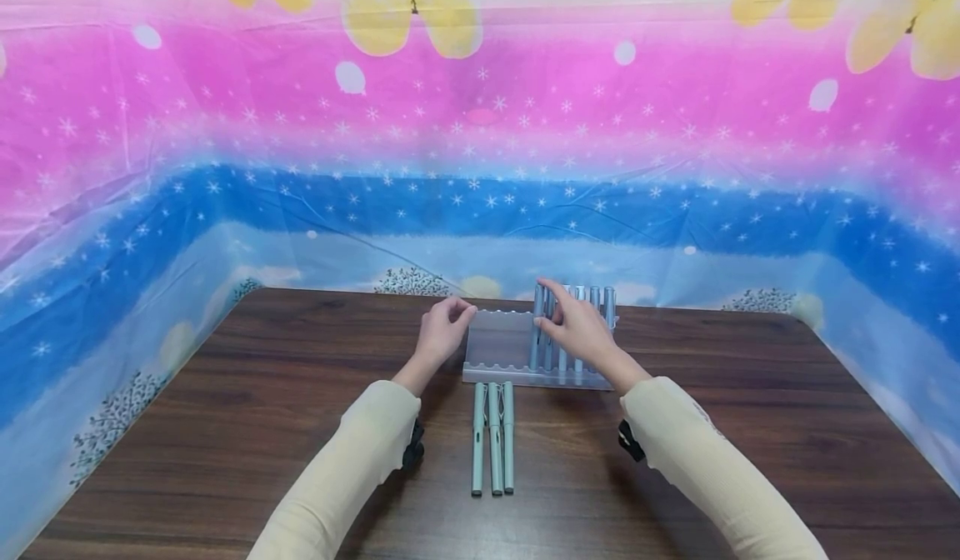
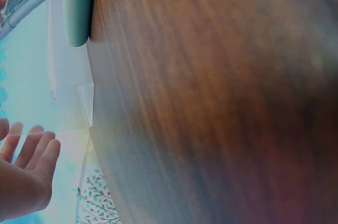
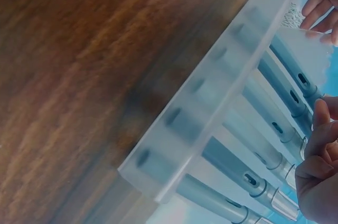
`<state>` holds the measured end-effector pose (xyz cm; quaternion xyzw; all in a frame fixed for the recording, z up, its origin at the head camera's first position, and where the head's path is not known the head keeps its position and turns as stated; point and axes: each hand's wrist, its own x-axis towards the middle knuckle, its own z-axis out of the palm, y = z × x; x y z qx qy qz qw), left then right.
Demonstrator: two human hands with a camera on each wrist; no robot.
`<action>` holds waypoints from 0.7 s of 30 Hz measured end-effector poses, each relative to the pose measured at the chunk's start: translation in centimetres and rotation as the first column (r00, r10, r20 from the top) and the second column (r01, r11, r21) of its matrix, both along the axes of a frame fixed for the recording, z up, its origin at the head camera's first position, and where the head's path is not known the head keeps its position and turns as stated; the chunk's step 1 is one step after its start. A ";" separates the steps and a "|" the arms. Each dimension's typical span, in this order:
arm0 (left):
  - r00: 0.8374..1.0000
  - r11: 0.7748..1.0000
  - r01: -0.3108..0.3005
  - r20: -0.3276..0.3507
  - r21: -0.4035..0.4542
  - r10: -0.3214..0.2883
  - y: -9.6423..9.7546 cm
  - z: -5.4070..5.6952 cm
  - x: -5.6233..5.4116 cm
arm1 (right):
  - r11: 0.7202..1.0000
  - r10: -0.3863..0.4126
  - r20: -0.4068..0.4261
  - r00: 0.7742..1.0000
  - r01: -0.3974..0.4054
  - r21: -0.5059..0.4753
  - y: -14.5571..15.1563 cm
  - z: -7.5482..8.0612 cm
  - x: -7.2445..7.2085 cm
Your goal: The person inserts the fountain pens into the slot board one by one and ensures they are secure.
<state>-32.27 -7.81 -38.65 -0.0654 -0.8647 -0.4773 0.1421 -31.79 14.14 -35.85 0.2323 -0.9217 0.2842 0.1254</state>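
Observation:
A clear plastic pen rack (image 1: 501, 337) with notched edges stands on the table. Its right part holds a row of several capped pens (image 3: 277, 126), while the left slots show none. At the rack's upper left corner, my left hand (image 1: 444, 328) pinches the panel edge, thumb in front and fingers behind in the left wrist view. My right hand (image 1: 581, 327) is at the leftmost racked pen (image 1: 537, 347), index fingertip by its top and thumb against its side, the two spread apart. Three pale green pens (image 1: 493, 439) lie side by side in front of the rack.
The dark wooden table (image 1: 300, 427) extends around the rack. A printed cloth (image 1: 420, 202) in pink and blue hangs behind it and along both sides. Black bands (image 1: 412, 446) show at the sleeve cuffs.

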 end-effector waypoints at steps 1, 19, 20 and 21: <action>1.000 1.000 -0.002 0.001 0.001 0.002 0.0 0.0 0.0 | 1.000 -0.004 0.010 1.000 0.004 0.004 0.0 0.1 0.0; 1.000 1.000 -0.004 0.012 0.009 0.004 0.0 -0.1 -0.1 | 0.996 -0.038 0.033 0.999 0.036 0.077 -0.7 0.6 0.0; 1.000 1.000 -0.004 0.012 0.009 0.004 0.0 -0.1 -0.1 | 0.996 -0.040 0.033 0.999 0.037 0.079 -0.7 0.7 0.0; 1.000 1.000 -0.004 0.013 0.009 0.004 0.0 -0.2 -0.2 | 0.996 -0.038 0.033 0.999 0.036 0.080 -0.7 0.7 0.1</action>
